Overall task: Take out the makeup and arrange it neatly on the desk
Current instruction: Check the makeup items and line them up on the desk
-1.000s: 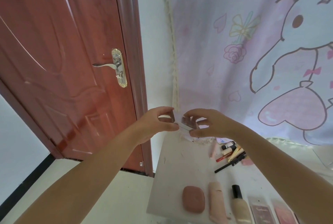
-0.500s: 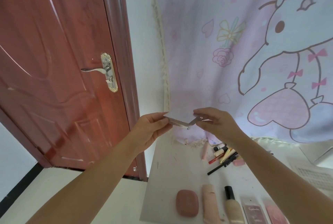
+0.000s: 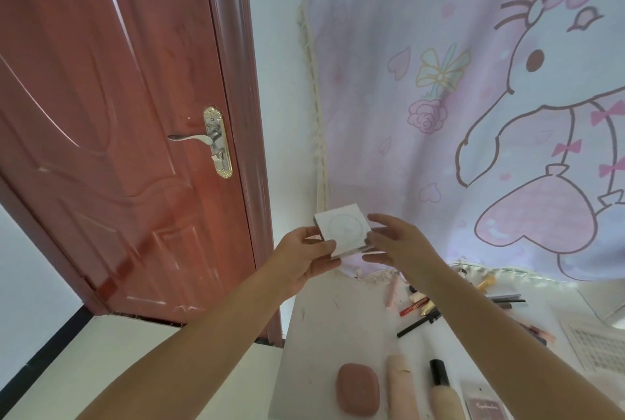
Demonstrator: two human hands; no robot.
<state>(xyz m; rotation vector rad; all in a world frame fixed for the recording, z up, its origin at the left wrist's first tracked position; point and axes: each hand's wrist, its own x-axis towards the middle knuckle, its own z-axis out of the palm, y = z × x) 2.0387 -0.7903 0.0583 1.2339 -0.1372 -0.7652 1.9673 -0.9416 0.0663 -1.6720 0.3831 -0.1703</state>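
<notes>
White desk (image 3: 324, 335) fills the lower middle of the view, and along its near edge 4 items lie side by side: a rounded pink case (image 3: 357, 389), a pale pink tube (image 3: 401, 385), a foundation bottle with a black cap (image 3: 443, 389) and a dark pink flat package (image 3: 485, 407). Farther back on the desk, a loose cluster of slim makeup sticks and pencils (image 3: 417, 308) lies partly hidden behind the right forearm. Above the desk's far end, both hands hold a white square compact (image 3: 345, 233) in the air, tilted with its top face toward the camera. The left hand (image 3: 304, 257) grips its lower left corner, thumb pressed on top. The right hand (image 3: 402, 243) pinches its right edge, with the fingers spread above it. Behind them hangs a pastel cartoon curtain (image 3: 473, 98) with a fringed edge. At the left stands a red-brown wooden door (image 3: 118, 115) with a metal lever handle (image 3: 206, 138).
</notes>
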